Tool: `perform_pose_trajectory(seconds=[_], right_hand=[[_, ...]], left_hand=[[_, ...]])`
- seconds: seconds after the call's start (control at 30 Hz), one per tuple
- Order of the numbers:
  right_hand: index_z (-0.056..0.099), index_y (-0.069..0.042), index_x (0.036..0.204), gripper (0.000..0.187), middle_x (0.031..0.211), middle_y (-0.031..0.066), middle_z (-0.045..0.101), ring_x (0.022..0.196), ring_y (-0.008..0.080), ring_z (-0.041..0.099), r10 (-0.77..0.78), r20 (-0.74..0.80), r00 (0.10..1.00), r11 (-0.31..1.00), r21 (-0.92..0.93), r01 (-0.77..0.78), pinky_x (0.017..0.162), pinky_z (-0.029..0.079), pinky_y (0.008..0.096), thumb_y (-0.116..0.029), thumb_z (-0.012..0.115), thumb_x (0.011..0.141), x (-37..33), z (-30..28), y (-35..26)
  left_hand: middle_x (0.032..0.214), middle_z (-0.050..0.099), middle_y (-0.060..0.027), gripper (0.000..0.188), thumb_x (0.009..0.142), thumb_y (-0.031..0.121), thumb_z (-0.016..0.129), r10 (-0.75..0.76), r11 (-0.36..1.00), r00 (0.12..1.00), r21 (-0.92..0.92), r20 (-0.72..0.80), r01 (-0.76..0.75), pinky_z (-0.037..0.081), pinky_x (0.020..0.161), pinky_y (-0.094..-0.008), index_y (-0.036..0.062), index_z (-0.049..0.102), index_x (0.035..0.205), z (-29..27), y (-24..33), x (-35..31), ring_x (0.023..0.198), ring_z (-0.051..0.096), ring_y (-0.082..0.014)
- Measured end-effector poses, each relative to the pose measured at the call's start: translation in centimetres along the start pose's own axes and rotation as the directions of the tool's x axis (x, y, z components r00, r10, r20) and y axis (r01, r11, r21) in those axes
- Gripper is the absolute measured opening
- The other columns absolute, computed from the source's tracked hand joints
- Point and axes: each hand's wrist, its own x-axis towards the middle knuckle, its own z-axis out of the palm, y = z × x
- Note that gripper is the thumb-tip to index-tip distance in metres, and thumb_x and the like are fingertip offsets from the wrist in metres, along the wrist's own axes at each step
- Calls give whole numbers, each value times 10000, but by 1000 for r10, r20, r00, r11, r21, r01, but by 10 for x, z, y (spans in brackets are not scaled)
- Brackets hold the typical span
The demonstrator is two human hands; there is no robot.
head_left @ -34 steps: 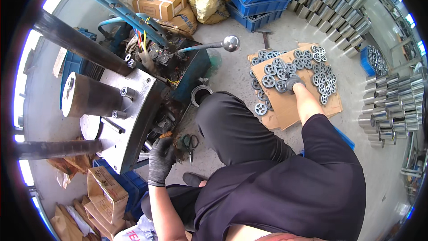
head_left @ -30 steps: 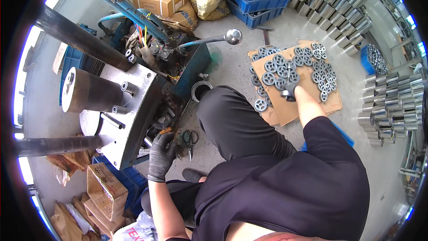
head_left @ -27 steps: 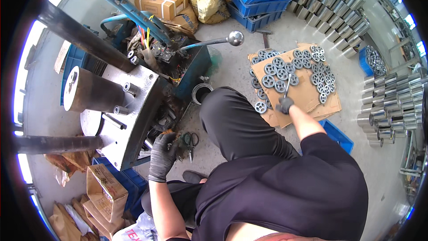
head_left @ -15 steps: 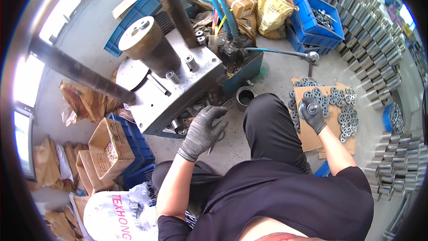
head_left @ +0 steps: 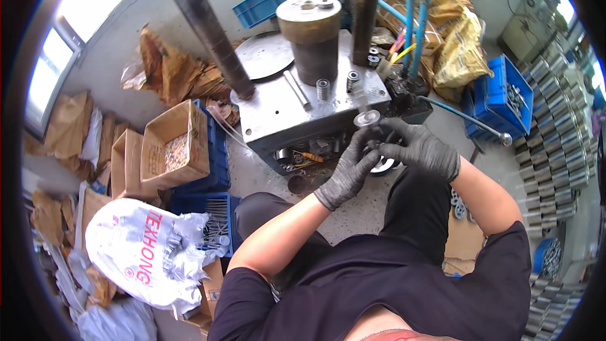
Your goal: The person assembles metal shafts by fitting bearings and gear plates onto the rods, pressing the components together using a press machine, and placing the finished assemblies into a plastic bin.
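My left hand (head_left: 349, 175) and my right hand (head_left: 421, 149), both in dark grey gloves, meet in front of the steel press table (head_left: 268, 127). Their fingers are closed around a metal part with a shiny round flange (head_left: 367, 119) sticking up above them. A pale ring-shaped edge shows below the fingers; whether it belongs to the same part I cannot tell. On the table stand two short metal sleeves (head_left: 322, 89), nearest to my hands. A bare rod (head_left: 297, 90) lies beside them, and a thick, dark cylinder (head_left: 310, 47) rises behind.
Two dark columns (head_left: 208, 31) rise from the table. Left are cardboard boxes (head_left: 173, 151), a blue crate of rods (head_left: 218, 218) and a white sack (head_left: 136, 252). Right, a blue handle bar (head_left: 464, 117) sticks out before blue bins (head_left: 502, 101); stacked metal cylinders (head_left: 555, 139) line the side.
My right hand has come from above the spoked wheels on the cardboard to the middle, bringing a metal piece. My left hand has moved right to meet it. The view has swung.
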Motion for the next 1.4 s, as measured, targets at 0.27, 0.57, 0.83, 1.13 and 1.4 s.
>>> perform_pose_trajectory(seconds=[0.27,0.57,0.83,1.13,1.4], right_hand=[[670,1,1232,425,1096,205,706,992,375,695,-356,-48,933,716,-655,240,884,556,432,-227,771,887,-39,-60,-36],[690,-49,1183,403,1032,217,684,986,420,677,46,-247,968,415,-877,-243,866,543,500,-274,754,855,-84,-137,-23],[726,-24,1127,354,985,229,700,938,419,692,92,-200,975,580,-786,-216,867,554,481,-251,721,855,-95,-148,-3],[731,-34,1133,357,985,212,701,940,405,695,8,-208,978,550,-816,-178,864,554,475,-262,737,858,-98,-147,8],[725,-41,1137,360,975,198,695,934,400,690,-85,-261,961,585,-795,-164,846,552,472,-267,741,858,-101,-147,11]], left_hand=[[891,673,-64,227,1048,322,569,-619,775,716,-402,-325,488,597,691,-396,98,584,1074,-31,-37,-1,761,690,-202],[910,662,-52,197,1065,329,572,-749,648,529,-608,-399,458,609,655,-408,132,577,1059,-44,-12,23,756,698,-212],[861,642,-125,249,1068,312,557,-723,658,607,-598,-329,459,614,610,-418,64,546,1045,-79,-10,42,710,693,-276],[900,661,-118,276,1051,258,568,-575,818,728,-274,-374,505,630,657,-396,-2,566,1144,-108,-26,56,734,697,-258],[884,680,-71,193,1050,185,629,-122,909,824,272,-553,317,533,675,-327,7,620,1124,-85,-30,42,747,628,-155]])
